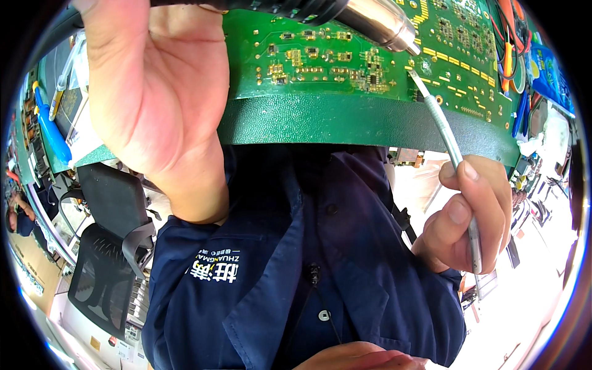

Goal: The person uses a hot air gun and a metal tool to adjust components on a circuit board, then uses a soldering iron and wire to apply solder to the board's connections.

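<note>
A green circuit board (327, 55) with small gold pads and chips lies on a dark green mat (357, 120). My left hand (157, 92) is closed at the top around the black handle of a hot air gun (376, 24), whose metal nozzle points down at the board, just above some gold pads. My right hand (468, 216) grips a slim silver tool (444, 129), like tweezers or a pick, its tip at the board just below the nozzle. The upper fingers of my left hand are partly out of frame.
Blue-handled tools (49, 126) lie at the left, cables (509, 49) and a blue packet (549, 77) at the right. A black mesh chair (105, 277) stands lower left, and another person (24, 216) shows at the far left edge.
</note>
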Motion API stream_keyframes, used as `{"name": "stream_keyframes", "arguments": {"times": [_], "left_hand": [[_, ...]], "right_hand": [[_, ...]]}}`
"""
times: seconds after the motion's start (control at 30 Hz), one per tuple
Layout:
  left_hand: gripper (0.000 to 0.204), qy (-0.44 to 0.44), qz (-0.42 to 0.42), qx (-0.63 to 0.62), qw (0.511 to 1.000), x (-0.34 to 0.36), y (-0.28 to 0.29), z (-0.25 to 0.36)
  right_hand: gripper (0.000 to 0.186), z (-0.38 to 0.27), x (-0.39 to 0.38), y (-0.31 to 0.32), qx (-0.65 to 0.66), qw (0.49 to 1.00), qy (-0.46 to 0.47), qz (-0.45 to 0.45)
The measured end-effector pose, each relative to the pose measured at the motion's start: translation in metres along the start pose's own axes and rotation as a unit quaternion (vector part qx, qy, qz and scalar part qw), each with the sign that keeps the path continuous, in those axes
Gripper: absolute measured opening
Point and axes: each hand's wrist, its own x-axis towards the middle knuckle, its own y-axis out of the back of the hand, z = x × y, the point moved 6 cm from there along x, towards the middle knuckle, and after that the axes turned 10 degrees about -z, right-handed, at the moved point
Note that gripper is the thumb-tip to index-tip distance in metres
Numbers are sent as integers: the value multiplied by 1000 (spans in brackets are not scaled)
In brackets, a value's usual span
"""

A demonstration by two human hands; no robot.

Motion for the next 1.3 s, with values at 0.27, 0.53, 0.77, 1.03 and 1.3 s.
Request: {"name": "stream_keyframes", "arguments": {"times": [0.27, 0.53, 0.77, 1.03, 1.3], "left_hand": [[48, 3, 1, -4, 1000, -2, 0, 2], [48, 4, 2, -8, 1000, -4, -2, 5], [48, 4, 3, -11, 1000, -4, -2, 5], [48, 7, 5, -17, 1000, -6, 0, 4], [48, 10, 9, -18, 1000, -6, 7, 3]], "right_hand": [[31, -1, -3, -1, -13, 1000, 5, -6], [29, 0, -1, -1, -14, 1000, 10, -14], [25, 0, 0, -1, -21, 1000, 12, -4], [25, 0, -1, -1, -17, 1000, 6, -11], [22, -2, -1, -6, -23, 1000, 13, 18]]}}
